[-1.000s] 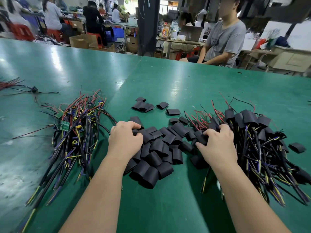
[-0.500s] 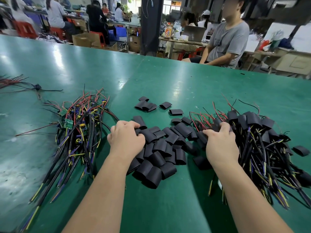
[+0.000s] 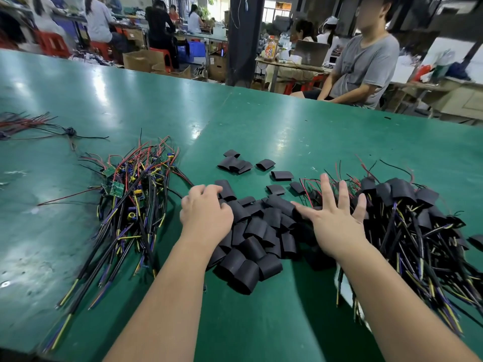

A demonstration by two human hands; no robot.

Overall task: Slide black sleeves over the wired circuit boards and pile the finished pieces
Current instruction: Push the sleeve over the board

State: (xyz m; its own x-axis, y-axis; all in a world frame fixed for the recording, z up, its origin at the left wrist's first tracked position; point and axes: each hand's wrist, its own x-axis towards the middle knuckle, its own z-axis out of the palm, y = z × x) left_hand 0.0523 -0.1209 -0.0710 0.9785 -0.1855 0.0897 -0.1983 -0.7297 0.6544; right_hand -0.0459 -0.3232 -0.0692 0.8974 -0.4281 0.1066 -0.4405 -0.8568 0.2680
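Note:
A heap of short black sleeves (image 3: 261, 231) lies in the middle of the green table (image 3: 274, 126). To its left is a bundle of bare wired circuit boards (image 3: 130, 197) with green boards and coloured leads. On the right sits the pile of sleeved pieces (image 3: 407, 218). My left hand (image 3: 206, 212) rests on the heap's left edge, its fingers curled over a black sleeve (image 3: 227, 190). My right hand (image 3: 337, 223) hovers flat with fingers spread between the heap and the sleeved pile, holding nothing.
A few loose sleeves (image 3: 235, 163) lie beyond the heap. A knotted bundle of red and black wires (image 3: 28, 124) sits at the far left. A person in a grey shirt (image 3: 366, 64) sits behind the table's far edge; other workers and boxes are further back.
My right hand has let go at the edge of the sleeved pile, lifted and spread its fingers. My left hand has stayed curled on the sleeve heap.

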